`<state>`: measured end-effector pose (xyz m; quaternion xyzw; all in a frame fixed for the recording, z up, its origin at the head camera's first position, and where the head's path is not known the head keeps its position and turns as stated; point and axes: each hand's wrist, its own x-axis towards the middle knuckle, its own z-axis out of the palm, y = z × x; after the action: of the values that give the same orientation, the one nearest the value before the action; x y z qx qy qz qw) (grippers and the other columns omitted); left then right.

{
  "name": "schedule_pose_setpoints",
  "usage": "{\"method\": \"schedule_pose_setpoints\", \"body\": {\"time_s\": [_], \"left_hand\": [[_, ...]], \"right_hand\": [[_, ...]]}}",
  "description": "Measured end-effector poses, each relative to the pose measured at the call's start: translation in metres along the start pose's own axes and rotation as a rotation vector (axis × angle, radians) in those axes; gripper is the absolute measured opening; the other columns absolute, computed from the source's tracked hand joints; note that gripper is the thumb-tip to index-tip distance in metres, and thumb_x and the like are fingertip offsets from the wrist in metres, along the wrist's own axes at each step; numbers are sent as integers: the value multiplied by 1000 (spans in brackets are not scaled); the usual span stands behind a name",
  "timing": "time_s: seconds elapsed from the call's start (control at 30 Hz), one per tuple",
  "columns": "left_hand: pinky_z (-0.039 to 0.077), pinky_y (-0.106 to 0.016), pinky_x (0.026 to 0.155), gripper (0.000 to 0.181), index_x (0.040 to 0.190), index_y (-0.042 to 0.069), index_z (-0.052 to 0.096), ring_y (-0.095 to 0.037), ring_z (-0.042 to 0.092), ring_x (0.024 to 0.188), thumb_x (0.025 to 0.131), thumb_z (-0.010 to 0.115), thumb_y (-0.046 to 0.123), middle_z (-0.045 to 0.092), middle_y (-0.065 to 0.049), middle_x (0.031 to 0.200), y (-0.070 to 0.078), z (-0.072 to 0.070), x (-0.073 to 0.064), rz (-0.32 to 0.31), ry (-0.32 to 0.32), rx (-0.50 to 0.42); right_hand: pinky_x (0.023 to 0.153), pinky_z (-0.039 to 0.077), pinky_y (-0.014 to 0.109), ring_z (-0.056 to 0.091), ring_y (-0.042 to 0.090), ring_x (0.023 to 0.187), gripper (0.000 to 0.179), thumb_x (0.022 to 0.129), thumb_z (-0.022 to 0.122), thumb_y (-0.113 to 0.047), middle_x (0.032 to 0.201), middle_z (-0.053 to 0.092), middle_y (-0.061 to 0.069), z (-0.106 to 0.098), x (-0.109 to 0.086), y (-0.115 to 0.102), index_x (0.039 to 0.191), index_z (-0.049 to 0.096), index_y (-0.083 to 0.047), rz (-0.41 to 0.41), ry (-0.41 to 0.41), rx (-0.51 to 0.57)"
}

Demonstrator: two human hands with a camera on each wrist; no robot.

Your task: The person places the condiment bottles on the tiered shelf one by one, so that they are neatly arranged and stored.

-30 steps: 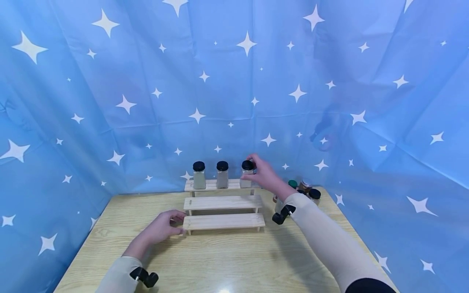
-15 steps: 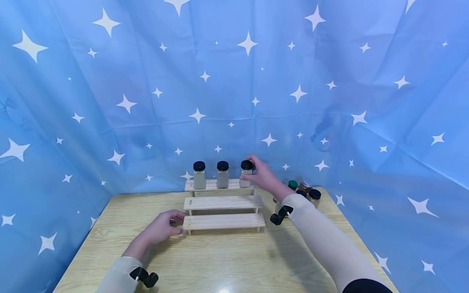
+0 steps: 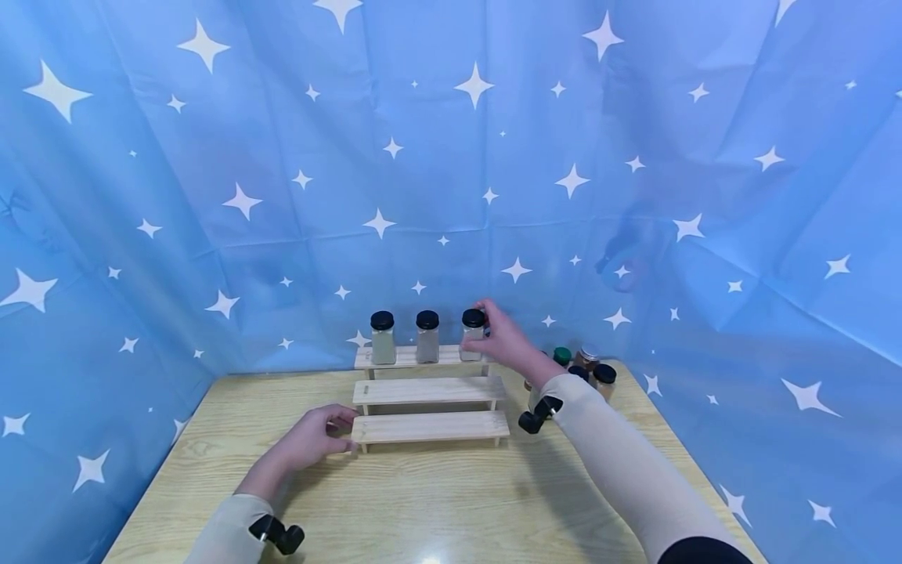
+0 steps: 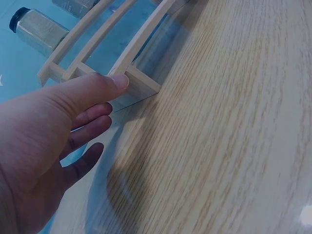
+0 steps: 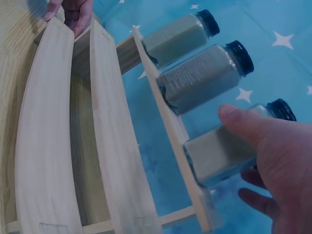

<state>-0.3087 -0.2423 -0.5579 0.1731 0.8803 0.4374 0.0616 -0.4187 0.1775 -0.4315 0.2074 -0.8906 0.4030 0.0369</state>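
A three-step wooden spice rack (image 3: 431, 425) stands on the table. On its top step, two black-lidded glass spice jars, a pale greenish one (image 3: 384, 346) and a greyish one (image 5: 200, 78), stand side by side. To their right is a third spice jar (image 5: 219, 152), upright on the same step with pale contents. My right hand (image 3: 509, 343) grips it, thumb on the near side and fingers partly hidden behind. My left hand (image 3: 310, 439) holds the left end of the lowest step, its thumb (image 4: 118, 82) against the board's corner.
Several more jars, including one with a green lid (image 3: 561, 356) and one with a black lid (image 3: 604, 374), cluster at the table's back right, partly behind my right forearm. A blue star-patterned curtain (image 3: 437, 180) hangs directly behind the rack.
My right hand has shifted the third jar very slightly left along the top step. The left hand stays at the rack's end.
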Motion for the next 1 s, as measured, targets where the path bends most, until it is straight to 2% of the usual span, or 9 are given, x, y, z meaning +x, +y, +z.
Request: {"method": "schedule_pose_setpoints", "body": {"time_s": [0.13,0.33,0.47,0.67,0.77,0.9,1.0], "left_hand": [[57,-54,106,53,136,4,71,-29,69,118,90,93,18,73,-4,122,0,0,0,1,-6,-1],[56,-56,108,54,137,4,71,-28,69,118,90,93,20,73,-4,122,1,-1,1,6,-5,2],[56,-57,108,54,137,4,72,-28,69,118,90,93,21,73,-4,123,4,-1,1,3,-2,15],[56,-56,107,54,137,3,72,-29,69,118,90,93,20,73,-5,123,5,-2,0,1,-3,10],[56,-55,108,54,137,3,71,-29,69,118,91,93,20,73,-5,122,5,-2,0,-2,-5,9],[56,-56,108,54,137,3,71,-28,69,118,90,93,20,73,-5,122,4,-1,0,1,-4,8],[56,-56,108,54,136,3,72,-27,69,117,90,94,21,73,-4,122,2,-1,1,1,-4,5]], "right_hand": [[100,58,51,59,32,124,100,90,96,-32,140,57,13,0,-5,4,167,36,-8,22,-5,50],[115,48,60,55,41,136,95,94,92,-30,145,54,18,-12,-17,11,166,35,-5,19,-14,108],[116,47,63,51,47,141,83,98,88,-28,151,52,19,-25,-31,14,163,40,-5,41,-16,85],[114,50,60,56,40,134,58,102,84,-27,146,57,16,-43,-54,24,147,55,-7,40,-4,-24],[114,49,61,58,38,133,55,102,84,-33,143,61,15,-52,-66,31,144,59,-8,53,-5,-59],[112,50,62,58,40,135,57,102,82,-42,142,62,14,-64,-79,43,144,62,-10,84,-5,-99],[111,50,62,57,41,135,55,102,83,-42,142,62,15,-71,-88,50,143,63,-12,102,5,-129]]}}
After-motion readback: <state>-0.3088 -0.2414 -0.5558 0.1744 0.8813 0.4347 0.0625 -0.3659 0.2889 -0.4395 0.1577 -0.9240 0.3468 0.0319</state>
